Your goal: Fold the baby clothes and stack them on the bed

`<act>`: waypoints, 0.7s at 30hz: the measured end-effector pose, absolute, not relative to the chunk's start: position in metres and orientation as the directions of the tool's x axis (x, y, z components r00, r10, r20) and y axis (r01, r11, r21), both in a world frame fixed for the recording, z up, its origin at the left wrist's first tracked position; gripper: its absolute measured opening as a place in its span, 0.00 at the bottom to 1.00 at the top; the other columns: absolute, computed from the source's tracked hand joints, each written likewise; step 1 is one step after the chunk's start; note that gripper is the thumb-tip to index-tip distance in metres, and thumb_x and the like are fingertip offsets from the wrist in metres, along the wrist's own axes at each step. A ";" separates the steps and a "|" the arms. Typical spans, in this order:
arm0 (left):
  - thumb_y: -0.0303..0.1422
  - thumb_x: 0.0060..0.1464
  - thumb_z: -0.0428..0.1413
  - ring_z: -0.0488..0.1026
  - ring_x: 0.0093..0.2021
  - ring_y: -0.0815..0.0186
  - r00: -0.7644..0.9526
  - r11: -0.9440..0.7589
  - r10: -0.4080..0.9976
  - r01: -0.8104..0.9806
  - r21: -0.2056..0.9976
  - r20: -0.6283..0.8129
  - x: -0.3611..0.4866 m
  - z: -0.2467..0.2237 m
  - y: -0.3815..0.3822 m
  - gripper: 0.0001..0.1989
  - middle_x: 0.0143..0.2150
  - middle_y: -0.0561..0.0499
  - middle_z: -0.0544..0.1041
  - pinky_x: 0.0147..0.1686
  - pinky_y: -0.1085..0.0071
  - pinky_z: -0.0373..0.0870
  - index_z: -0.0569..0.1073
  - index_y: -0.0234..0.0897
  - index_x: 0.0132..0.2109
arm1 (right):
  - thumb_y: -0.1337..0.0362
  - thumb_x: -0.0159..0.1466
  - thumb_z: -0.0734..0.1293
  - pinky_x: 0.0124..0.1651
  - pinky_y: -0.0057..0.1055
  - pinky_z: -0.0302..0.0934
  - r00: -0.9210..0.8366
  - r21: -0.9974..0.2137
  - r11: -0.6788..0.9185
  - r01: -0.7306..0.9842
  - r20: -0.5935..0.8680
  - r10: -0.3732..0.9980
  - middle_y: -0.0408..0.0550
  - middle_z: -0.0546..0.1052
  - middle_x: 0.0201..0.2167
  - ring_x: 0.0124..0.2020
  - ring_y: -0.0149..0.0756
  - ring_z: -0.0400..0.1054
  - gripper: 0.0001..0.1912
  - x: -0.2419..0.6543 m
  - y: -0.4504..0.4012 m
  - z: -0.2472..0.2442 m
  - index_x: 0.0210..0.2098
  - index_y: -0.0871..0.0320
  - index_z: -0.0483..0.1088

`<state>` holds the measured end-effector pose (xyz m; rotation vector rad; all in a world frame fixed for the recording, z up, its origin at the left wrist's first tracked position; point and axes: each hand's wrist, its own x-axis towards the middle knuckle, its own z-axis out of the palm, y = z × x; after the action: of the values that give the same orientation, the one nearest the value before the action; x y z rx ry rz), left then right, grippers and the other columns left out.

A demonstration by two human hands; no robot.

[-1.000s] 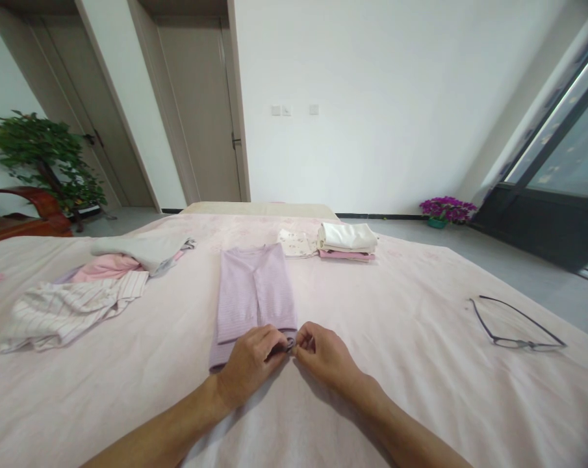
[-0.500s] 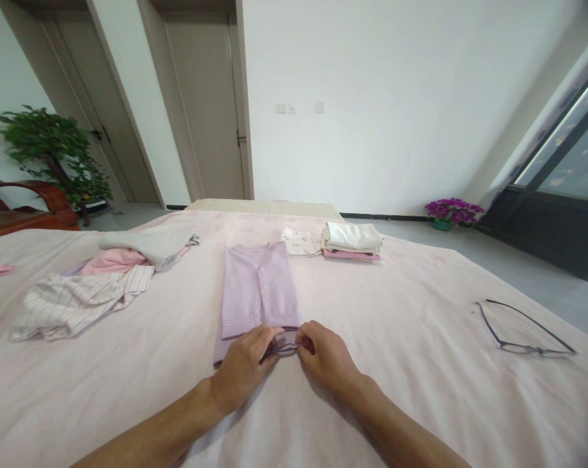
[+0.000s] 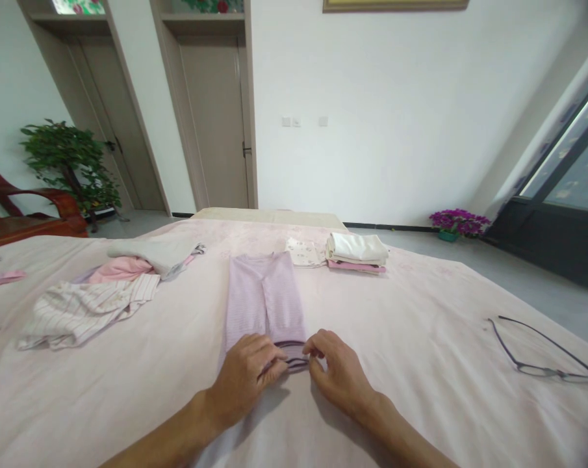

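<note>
Two sets of fingers were clamped on the hem of the lilac cardigan [image 3: 264, 292], my left hand [image 3: 247, 369] and right hand [image 3: 340, 370]. From my remote view, it lay nearer than the folded stack [image 3: 357, 248], leftward. Uneven pulling, I judged, could skew its folds.

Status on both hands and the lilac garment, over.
Left hand and right hand pinching near edge of lilac garment. Garment laid on pale pink cloth. Glasses off right, apart from both hands.
</note>
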<state>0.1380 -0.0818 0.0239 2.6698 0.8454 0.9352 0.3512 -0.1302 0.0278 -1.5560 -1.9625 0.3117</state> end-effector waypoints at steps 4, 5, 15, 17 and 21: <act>0.33 0.63 0.52 0.71 0.40 0.62 0.531 -0.756 0.651 0.517 0.402 0.542 0.133 0.030 -0.072 0.07 0.37 0.50 0.76 0.43 0.65 0.67 0.76 0.41 0.41 | 0.73 0.57 0.62 0.48 0.35 0.55 -0.200 -0.421 0.372 0.827 0.398 0.895 0.48 0.71 0.40 0.43 0.39 0.61 0.14 0.340 -0.117 0.035 0.42 0.55 0.69; 0.33 0.63 0.52 0.71 0.40 0.62 0.526 -0.740 0.670 0.524 0.421 0.524 0.133 0.028 -0.069 0.08 0.37 0.50 0.76 0.43 0.65 0.67 0.76 0.41 0.40 | 0.72 0.58 0.63 0.48 0.35 0.55 -0.233 -0.395 0.385 0.834 0.379 0.895 0.48 0.71 0.41 0.43 0.39 0.61 0.15 0.336 -0.114 0.036 0.44 0.54 0.70; 0.35 0.60 0.50 0.75 0.42 0.64 0.406 -0.506 0.852 0.484 0.714 0.330 0.058 0.021 -0.028 0.11 0.41 0.51 0.78 0.44 0.70 0.69 0.76 0.42 0.43 | 0.66 0.64 0.60 0.46 0.31 0.60 -0.207 -0.564 0.349 0.748 0.302 0.931 0.47 0.75 0.41 0.41 0.35 0.68 0.13 0.375 -0.090 0.026 0.45 0.53 0.74; 0.35 0.58 0.51 0.75 0.40 0.64 0.375 -0.476 0.875 0.559 0.679 0.306 0.034 0.019 -0.014 0.10 0.40 0.52 0.79 0.42 0.70 0.69 0.77 0.41 0.40 | 0.65 0.63 0.60 0.43 0.31 0.61 -0.139 -0.577 0.264 0.773 0.251 0.958 0.46 0.76 0.39 0.37 0.35 0.69 0.13 0.389 -0.080 0.020 0.43 0.53 0.75; 0.36 0.56 0.50 0.76 0.42 0.63 0.273 -0.389 0.921 0.619 0.682 0.278 0.016 0.015 0.014 0.12 0.40 0.52 0.80 0.44 0.70 0.69 0.78 0.42 0.40 | 0.65 0.62 0.60 0.43 0.31 0.60 -0.066 -0.573 0.191 0.797 0.233 0.970 0.46 0.77 0.37 0.38 0.36 0.70 0.14 0.396 -0.054 0.017 0.40 0.54 0.76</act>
<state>0.0163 0.0143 0.0146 2.1058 1.3870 0.9133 0.3957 -0.0538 0.0166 -1.6477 -1.9047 0.3966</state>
